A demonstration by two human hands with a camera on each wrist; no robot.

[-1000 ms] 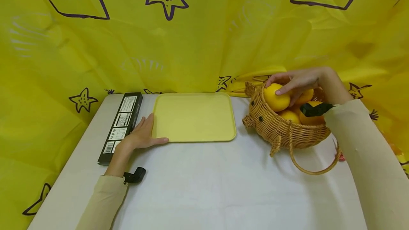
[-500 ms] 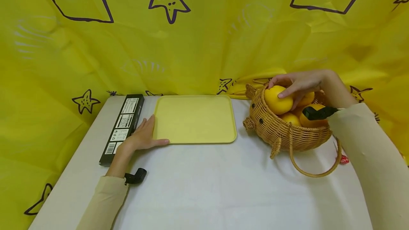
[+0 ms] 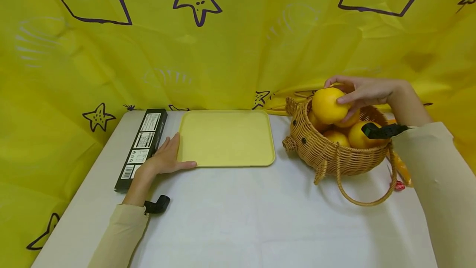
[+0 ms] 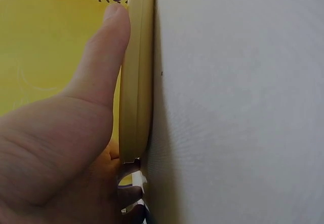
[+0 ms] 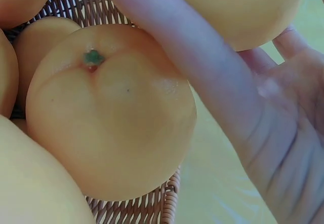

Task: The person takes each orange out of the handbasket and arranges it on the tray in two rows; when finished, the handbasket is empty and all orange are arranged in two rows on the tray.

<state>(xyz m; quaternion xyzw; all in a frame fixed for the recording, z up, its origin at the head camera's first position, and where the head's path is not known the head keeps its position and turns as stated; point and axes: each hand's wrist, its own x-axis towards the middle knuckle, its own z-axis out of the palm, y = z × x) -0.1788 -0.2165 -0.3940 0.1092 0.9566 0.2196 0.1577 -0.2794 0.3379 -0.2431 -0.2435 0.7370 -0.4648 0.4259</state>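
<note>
My right hand (image 3: 372, 89) pinches an orange (image 3: 329, 106) between thumb and fingers, over the left part of the mouth of a pig-shaped wicker basket (image 3: 343, 163). Several more oranges lie inside, among them one (image 5: 111, 117) with a small green stem mark in the right wrist view. On the left, my left hand (image 3: 163, 158) rests against the near left corner of a pale yellow tray (image 3: 227, 137). Its thumb lies straight along the front edge, its fingers along the left side. In the left wrist view that thumb (image 4: 104, 57) touches the tray's rim (image 4: 135, 97).
A long black box (image 3: 141, 149) with white labels lies beside the left hand. The basket's handle (image 3: 366, 204) hangs down in front onto the white table (image 3: 238, 218). A small red item (image 3: 399, 185) lies right of it. A yellow curtain (image 3: 238, 44) hangs behind.
The right hand has lifted the orange up and slightly right from among the others, uncovering one below it. My left hand and the tray have stayed put.
</note>
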